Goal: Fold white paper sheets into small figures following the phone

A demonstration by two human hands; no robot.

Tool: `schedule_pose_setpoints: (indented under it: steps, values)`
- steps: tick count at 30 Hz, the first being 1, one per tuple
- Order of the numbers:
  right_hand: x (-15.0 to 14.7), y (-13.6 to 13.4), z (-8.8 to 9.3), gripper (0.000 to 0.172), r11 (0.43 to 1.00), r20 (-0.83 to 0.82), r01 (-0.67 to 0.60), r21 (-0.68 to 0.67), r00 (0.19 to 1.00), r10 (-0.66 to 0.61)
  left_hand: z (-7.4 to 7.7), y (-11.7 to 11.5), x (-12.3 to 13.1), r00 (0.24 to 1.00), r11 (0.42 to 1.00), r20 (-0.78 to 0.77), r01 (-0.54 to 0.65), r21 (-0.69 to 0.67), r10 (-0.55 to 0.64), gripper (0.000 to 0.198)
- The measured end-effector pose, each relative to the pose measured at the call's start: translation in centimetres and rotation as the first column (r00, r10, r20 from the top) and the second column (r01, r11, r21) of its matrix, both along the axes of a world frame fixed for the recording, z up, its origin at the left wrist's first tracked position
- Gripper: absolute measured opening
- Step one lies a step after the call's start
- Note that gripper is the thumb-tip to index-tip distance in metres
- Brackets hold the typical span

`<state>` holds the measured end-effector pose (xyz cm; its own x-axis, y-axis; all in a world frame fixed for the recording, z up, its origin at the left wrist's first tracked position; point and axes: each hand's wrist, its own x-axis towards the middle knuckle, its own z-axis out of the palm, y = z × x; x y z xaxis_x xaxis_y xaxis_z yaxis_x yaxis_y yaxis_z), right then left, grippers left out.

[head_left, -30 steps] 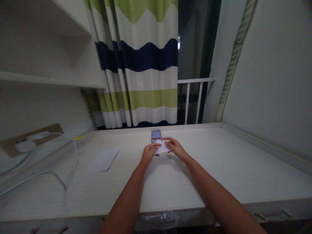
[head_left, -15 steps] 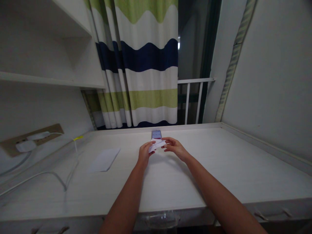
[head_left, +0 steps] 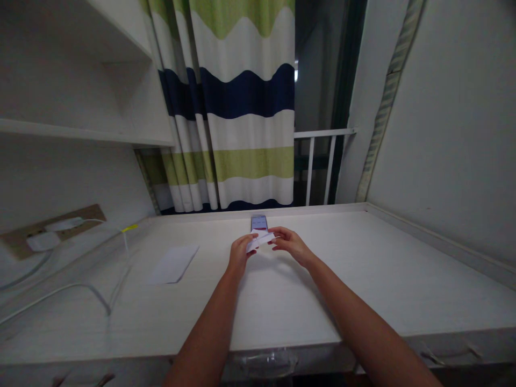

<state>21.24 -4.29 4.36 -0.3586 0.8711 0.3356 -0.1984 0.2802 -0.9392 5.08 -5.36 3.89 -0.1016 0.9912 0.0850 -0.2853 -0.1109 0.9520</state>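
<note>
Above the middle of the white desk, a small folded piece of white paper is held between my hands. My left hand grips its left end, thumb on top and fingertips showing underneath. At the right end, the fingers of my right hand are closed about the paper's tip, though the exact contact is too small to make out. Just beyond the paper lies a phone with a lit screen; the paper hides its near end.
A stack of white paper sheets lies on the desk to the left. White cables run along the left side, near plugged-in chargers. Behind the desk hang a striped curtain and a white railing.
</note>
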Motion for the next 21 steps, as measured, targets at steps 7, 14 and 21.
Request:
schedule_pose_setpoints:
  steps: [7,14,21]
  values:
    - [-0.06,0.0,0.1,0.033,1.0,-0.017,0.002,-0.009,1.0,-0.002,-0.29,0.26,-0.07,1.0,1.0,-0.002,0.006,0.008,-0.006,0.025]
    - [-0.2,-0.09,0.11,0.026,0.996,0.073,0.084,-0.036,0.994,-0.081,-0.39,0.2,0.23,0.981,0.997,-0.196,0.018,0.074,-0.003,0.027]
    - [-0.44,-0.21,0.19,0.025,0.999,0.179,0.036,0.04,0.983,-0.043,-0.47,0.16,0.33,0.979,0.995,-0.191,0.079,0.066,-0.065,0.026]
